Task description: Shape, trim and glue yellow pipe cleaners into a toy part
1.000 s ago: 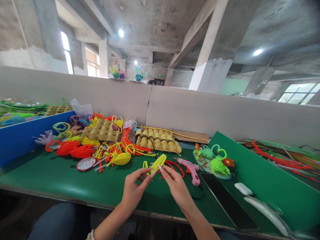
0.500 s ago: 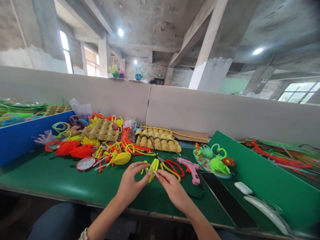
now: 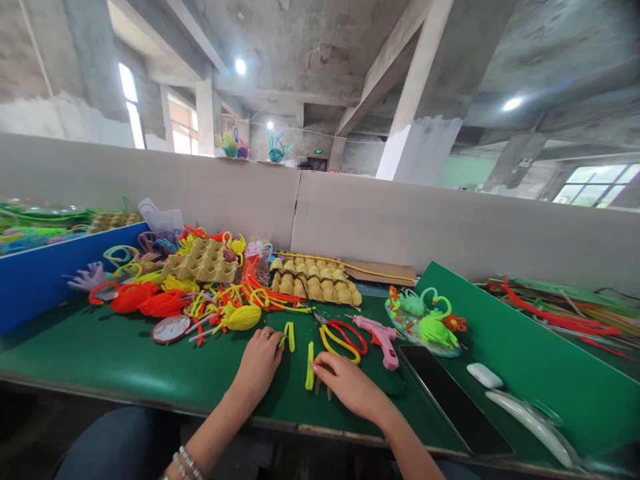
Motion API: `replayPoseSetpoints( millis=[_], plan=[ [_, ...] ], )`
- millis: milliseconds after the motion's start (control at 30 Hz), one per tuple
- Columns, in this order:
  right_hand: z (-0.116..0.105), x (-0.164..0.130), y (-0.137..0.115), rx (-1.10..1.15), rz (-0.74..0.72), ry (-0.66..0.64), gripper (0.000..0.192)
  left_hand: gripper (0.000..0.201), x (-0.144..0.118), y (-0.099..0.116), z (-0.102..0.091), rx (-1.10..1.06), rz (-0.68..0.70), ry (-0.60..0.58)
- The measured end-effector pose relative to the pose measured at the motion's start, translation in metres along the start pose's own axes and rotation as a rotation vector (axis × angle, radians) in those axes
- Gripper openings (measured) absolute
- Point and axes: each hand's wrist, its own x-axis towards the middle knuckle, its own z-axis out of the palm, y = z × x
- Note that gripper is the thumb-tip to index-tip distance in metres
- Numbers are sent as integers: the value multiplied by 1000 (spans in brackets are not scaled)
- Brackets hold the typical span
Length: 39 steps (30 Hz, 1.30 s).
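L hand [image 3: 260, 363] fingertips on a yellow loop [image 3: 289, 335]; R hand [image 3: 345, 385] flat by yellow strip [image 3: 310, 366] on worktop [image 3: 125, 360], fingertips partly hidden; neither grips.

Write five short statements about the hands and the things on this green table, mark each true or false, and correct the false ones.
1. The right hand rests on the green table beside a folded yellow pipe cleaner. True.
2. The left hand holds the scissors. False: the scissors lie untouched on the table; the left hand's fingertips are at a small yellow loop.
3. The pink glue gun lies right of the scissors. True.
4. The egg trays are stacked on the dark phone. False: the phone lies bare near the front edge.
5. The divider on the left is red. False: the divider is blue.
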Motion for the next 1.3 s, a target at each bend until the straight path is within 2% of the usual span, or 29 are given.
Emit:
replayPoseSetpoints(
  millis=[133, 300, 333, 400, 467, 500, 600, 667, 767, 833, 900, 967, 1033, 1100, 1200, 1300],
  plan=[
    [-2, -1, 0, -41, -3, 23, 25, 25, 4, -4, -5, -57, -3, 4],
    [-13, -5, 5, 21, 66, 19, 44, 24, 8, -6, -19, -145, -63, 95],
    [-15, -5, 6, 58, 62, 53, 46, 23, 9, -4, -22, -174, -59, 126],
    [-18, -4, 7, 138, 15, 204, 45, 22, 9, 1, -28, -226, -30, 203],
    [-18, -1, 5, 262, -55, 350, 41, 22, 6, 7, -32, -243, 22, 278],
    [-17, 0, 3, 343, -81, 376, 39, 20, 4, 9, -33, -216, 58, 300],
    [-9, 4, -4, 556, -103, 300, 41, 18, -4, 15, -35, -78, 222, 288],
    [-3, 6, -7, 600, -115, 259, 45, 21, -9, 17, -35, 2, 375, 252],
    [2, 9, -7, 589, -150, 303, 39, 21, -11, 21, -35, 91, 565, 293],
    [1, 11, -3, 571, -148, 342, 36, 18, -10, 25, -37, 98, 603, 356],
    [-3, 11, 1, 553, -140, 348, 35, 14, -8, 29, -39, 26, 537, 387],
    [-6, 10, 4, 542, -140, 314, 34, 23, -5, 32, -42, -129, 375, 359],
    [-8, 8, 4, 507, -138, 268, 33, 32, -3, 32, -45, -333, 173, 281],
    [-7, 6, 2, 443, -142, 225, 31, 31, 0, 31, -48, -545, 17, 160],
    [-4, 3, -4, 383, -194, 170, 27, 26, 5, 29, -48, -789, -92, 5],
    [-3, 1, -9, 354, -245, 145, 24, 25, 7, 27, -43, -878, -162, 10]
  ],
)
